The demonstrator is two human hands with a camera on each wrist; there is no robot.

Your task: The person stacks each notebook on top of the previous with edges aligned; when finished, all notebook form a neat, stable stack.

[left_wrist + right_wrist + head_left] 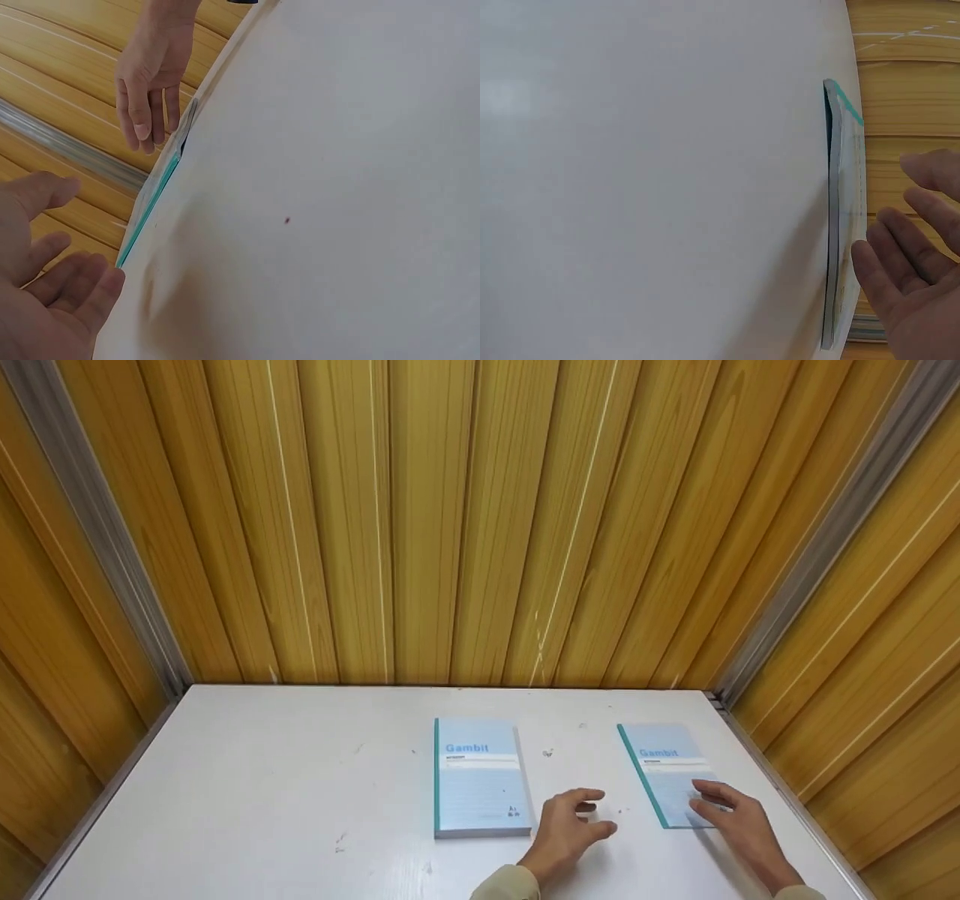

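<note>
Two light-blue notebooks with green spines and "Gambit" on their covers lie on the white table. The left notebook (pixel 480 791) looks thick; whether several are stacked there I cannot tell. A thinner right notebook (pixel 664 780) lies at a slant, its edge also visible in the right wrist view (pixel 835 217). My left hand (pixel 562 832), fingers bent loosely and holding nothing, hovers between the two, just right of the thick one. Over the lower right corner of the thinner notebook hangs my right hand (pixel 739 821), thumb and fingers apart, partly hiding that corner.
The white table (pixel 262 787) is bounded by wood-patterned panels (pixel 427 525) at the back and both sides. Grey metal posts (pixel 817 540) stand at the back corners. Small dark marks dot the tabletop.
</note>
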